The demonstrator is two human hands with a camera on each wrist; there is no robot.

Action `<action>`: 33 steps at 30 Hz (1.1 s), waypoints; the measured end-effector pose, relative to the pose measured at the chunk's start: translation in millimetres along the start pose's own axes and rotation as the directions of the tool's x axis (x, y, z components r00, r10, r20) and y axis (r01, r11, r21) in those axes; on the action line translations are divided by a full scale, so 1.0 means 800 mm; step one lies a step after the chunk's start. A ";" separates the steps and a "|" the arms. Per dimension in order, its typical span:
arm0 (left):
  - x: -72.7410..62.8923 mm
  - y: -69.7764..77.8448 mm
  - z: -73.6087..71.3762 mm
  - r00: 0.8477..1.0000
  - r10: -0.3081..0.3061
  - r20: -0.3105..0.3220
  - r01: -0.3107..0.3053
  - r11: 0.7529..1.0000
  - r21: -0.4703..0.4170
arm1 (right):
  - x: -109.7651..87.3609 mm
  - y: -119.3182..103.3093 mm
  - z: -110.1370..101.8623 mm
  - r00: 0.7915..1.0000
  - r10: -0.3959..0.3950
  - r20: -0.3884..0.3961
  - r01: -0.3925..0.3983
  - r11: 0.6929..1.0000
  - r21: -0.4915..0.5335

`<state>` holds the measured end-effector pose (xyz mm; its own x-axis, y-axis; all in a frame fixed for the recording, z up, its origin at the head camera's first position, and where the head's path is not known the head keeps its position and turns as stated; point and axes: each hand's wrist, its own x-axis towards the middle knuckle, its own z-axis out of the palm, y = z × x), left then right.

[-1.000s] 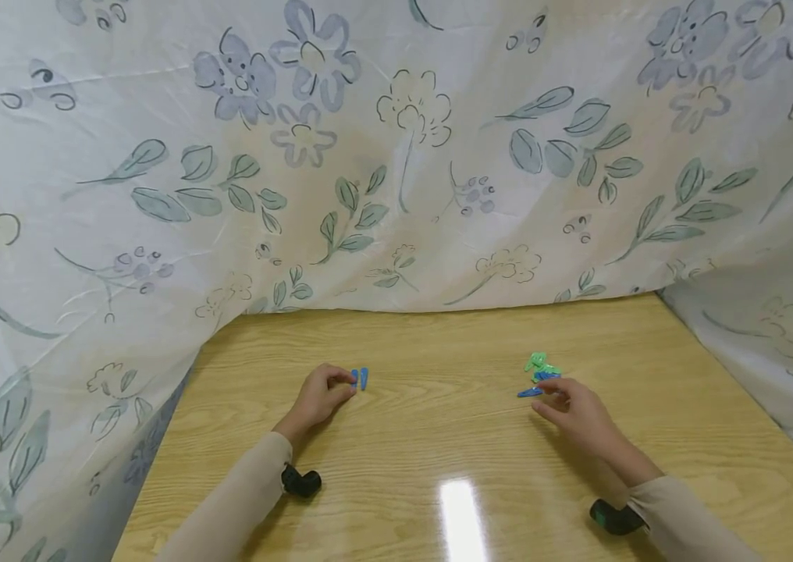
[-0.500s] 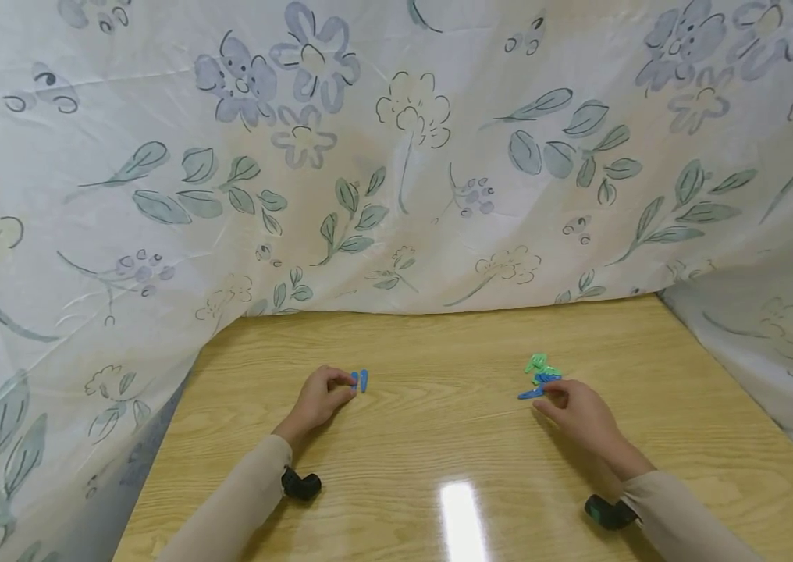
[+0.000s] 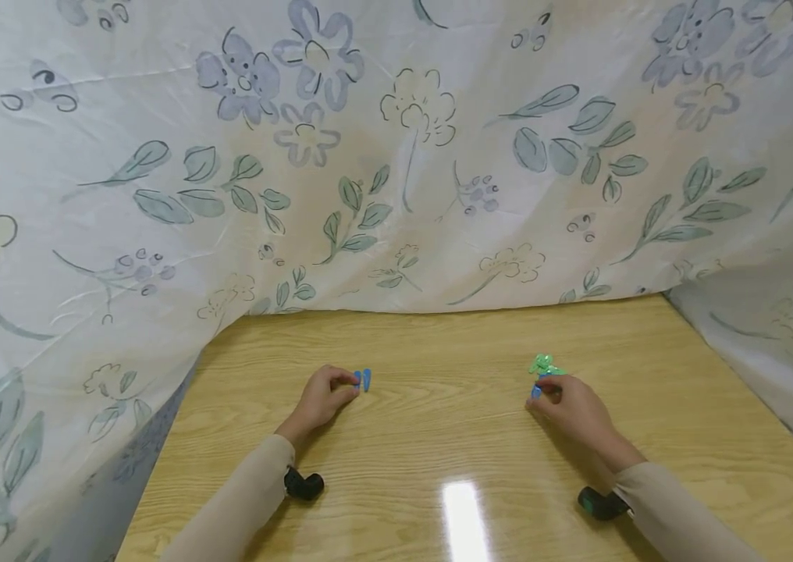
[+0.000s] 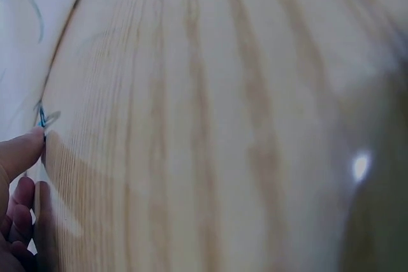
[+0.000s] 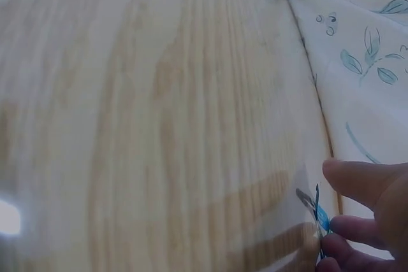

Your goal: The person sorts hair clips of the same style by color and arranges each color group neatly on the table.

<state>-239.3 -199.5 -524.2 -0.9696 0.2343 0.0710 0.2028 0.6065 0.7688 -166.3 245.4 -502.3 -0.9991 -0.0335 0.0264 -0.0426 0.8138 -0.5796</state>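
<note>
On the left of the table, my left hand point(image 3: 322, 396) pinches a small blue hair clip point(image 3: 357, 379) between thumb and forefinger at the tabletop. A second blue hair clip point(image 3: 367, 380) lies just right of it, roughly parallel. Over on the right, my right hand point(image 3: 575, 410) holds another blue hair clip point(image 3: 535, 392) between its fingertips, beside the pile. In the right wrist view the fingertips touch a blue clip point(image 5: 323, 218). Green hair clips point(image 3: 544, 364) lie heaped just beyond that hand, with more blue partly hidden by the fingers.
The wooden table point(image 3: 424, 437) spreads between and in front of both hands. A floral cloth point(image 3: 396, 195) hangs along the back and sides. Dark wrist cameras point(image 3: 304, 485) sit at both sleeves, and a light glares near the front.
My right hand has drawn slightly left and taken a blue hair clip, which has turned from lying sideways to pointing away. The left hand stays at its clip.
</note>
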 end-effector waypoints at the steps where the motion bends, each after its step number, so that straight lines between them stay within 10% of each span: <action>1: 0.000 0.001 0.000 1.000 0.003 -0.001 -0.003 1.000 0.000 | 0.000 0.000 0.000 1.000 -0.001 0.002 0.001 1.000 -0.008; 33: 0.000 0.001 0.000 1.000 -0.010 0.005 0.010 1.000 -0.008 | 0.000 0.000 -0.008 0.996 -0.072 0.055 0.073 0.997 -0.017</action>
<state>-239.0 -199.2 -523.2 -0.9707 0.2326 0.0601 0.1923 0.6025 0.7746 -166.0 248.8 -497.0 -0.9920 -0.1243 0.0229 -0.1156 0.8186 -0.5625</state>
